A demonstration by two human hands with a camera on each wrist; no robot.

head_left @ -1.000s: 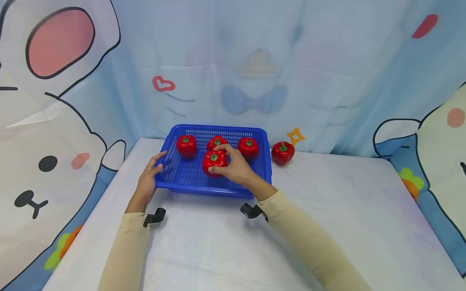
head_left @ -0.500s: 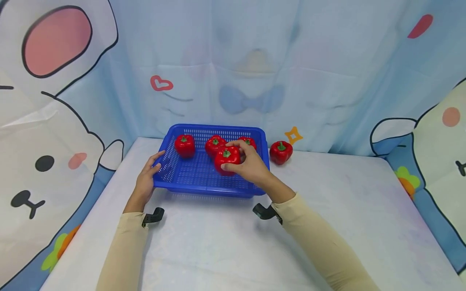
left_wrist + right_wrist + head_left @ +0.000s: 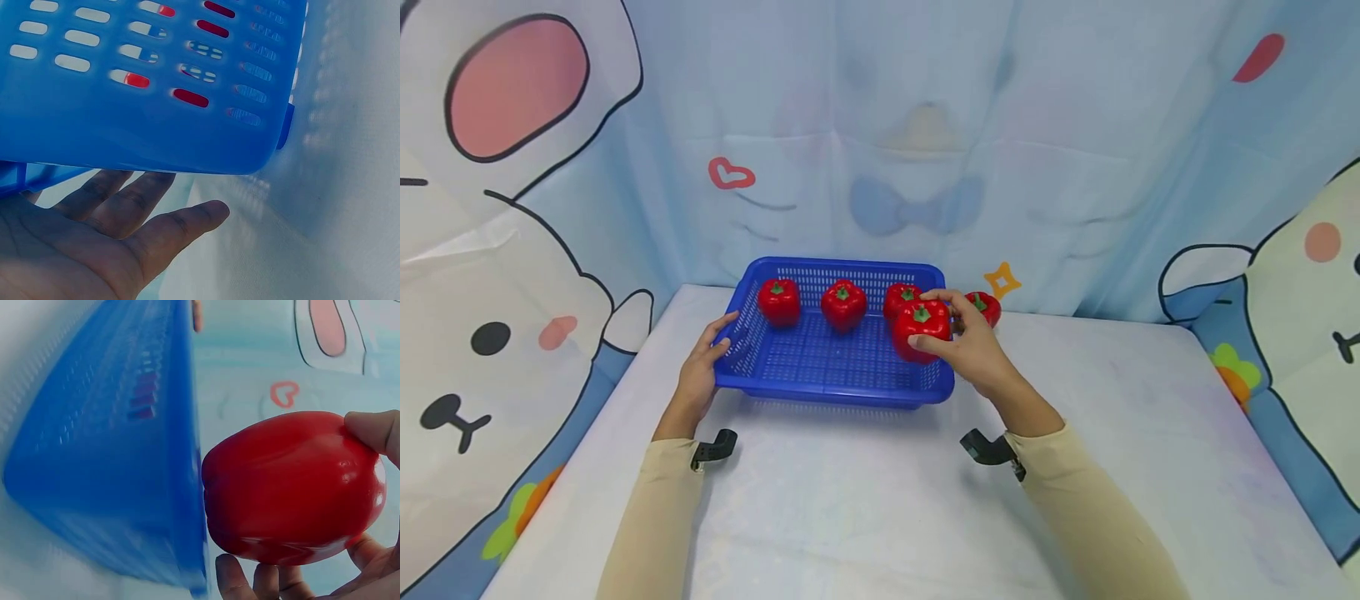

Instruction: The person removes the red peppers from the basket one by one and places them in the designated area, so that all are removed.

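Observation:
A red bell pepper (image 3: 920, 332) is in my right hand (image 3: 981, 354), thumb on its near side and fingers on its far side. It is close over the right end of the blue basket (image 3: 827, 392); in the right wrist view the pepper (image 3: 287, 487) is above rim level. My left hand (image 3: 700, 371) is at the basket's left end. In the left wrist view its fingers (image 3: 134, 203) reach past the rim, fairly straight, and the thumb stands off it. Inside the basket are a red pepper (image 3: 779, 302) at left, another pepper (image 3: 844, 305) mid-back, and a partly hidden pepper (image 3: 898, 297) at right.
Another red pepper (image 3: 991, 307) sits on the white-covered table (image 3: 1120, 400) right of the basket, partly behind my right hand. A printed blue curtain (image 3: 917, 100) hangs close behind the basket. Wrist mounts (image 3: 988, 447) protrude below both wrists.
My right hand has carried its pepper rightwards, from the middle of the basket to its right end. The mid-back pepper is now uncovered. My left hand stays at the basket's left end.

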